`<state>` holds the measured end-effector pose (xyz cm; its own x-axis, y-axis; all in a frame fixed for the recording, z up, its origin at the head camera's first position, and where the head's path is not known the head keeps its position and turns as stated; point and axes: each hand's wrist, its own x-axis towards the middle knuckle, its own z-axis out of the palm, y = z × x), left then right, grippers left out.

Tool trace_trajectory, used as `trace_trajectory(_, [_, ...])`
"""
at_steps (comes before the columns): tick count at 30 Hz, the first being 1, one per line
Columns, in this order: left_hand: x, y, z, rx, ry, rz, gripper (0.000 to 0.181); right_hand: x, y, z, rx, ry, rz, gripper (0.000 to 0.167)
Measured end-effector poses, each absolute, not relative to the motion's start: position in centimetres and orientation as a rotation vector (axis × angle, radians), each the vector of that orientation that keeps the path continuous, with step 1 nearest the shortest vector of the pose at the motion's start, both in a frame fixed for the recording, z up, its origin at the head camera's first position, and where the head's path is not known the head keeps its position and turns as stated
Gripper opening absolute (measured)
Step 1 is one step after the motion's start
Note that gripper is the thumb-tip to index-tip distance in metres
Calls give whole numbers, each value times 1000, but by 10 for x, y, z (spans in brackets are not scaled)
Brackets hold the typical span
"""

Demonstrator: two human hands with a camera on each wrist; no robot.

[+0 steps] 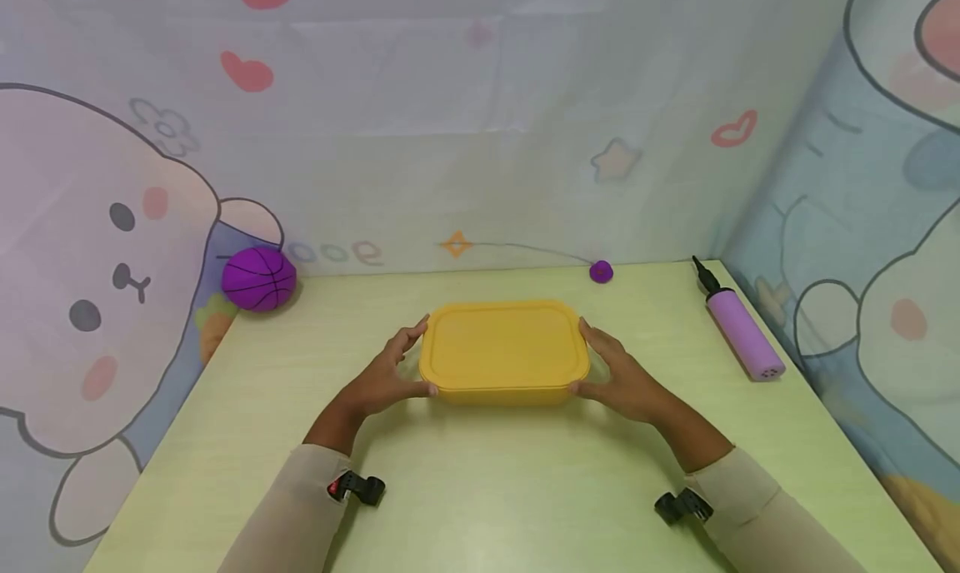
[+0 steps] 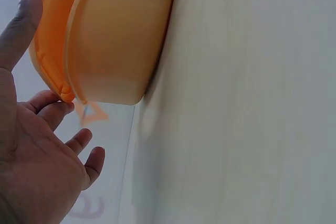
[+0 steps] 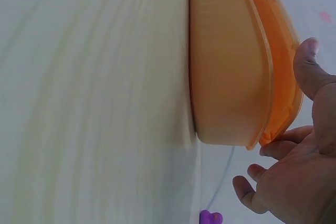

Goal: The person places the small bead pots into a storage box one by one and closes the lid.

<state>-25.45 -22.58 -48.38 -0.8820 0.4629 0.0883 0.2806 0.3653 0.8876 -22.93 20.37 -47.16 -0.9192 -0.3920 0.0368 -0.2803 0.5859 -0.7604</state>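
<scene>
A yellow rectangular lunch box (image 1: 504,398) stands in the middle of the table, its lid (image 1: 506,344) on top. My left hand (image 1: 384,380) grips the lid's left end, thumb at the near corner and fingers at the far one. At the opposite end my right hand (image 1: 624,381) holds the lid in the same way. Both wrist views show the lid (image 2: 52,30) tilted up from the box (image 3: 228,61), leaving a gap along the thumb side, while the finger-side edge stays close to the rim. What the box contains is hidden.
A purple ball (image 1: 259,279) sits at the table's back left corner. By the back edge lies a small purple round object (image 1: 601,271). A pink hand pump (image 1: 745,333) with a black nozzle lies at the right edge. Printed cloth walls (image 1: 420,140) enclose the table.
</scene>
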Motion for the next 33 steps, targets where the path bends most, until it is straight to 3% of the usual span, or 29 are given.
trace_trajectory(5, [-255, -225, -487, 660, 2458, 1509, 118, -231, 203, -475, -553, 2686, -1226, 110])
trace_trajectory(33, [-257, -228, -492, 633, 2502, 1397, 120, -232, 194, -480, -533, 2716, -1223, 116])
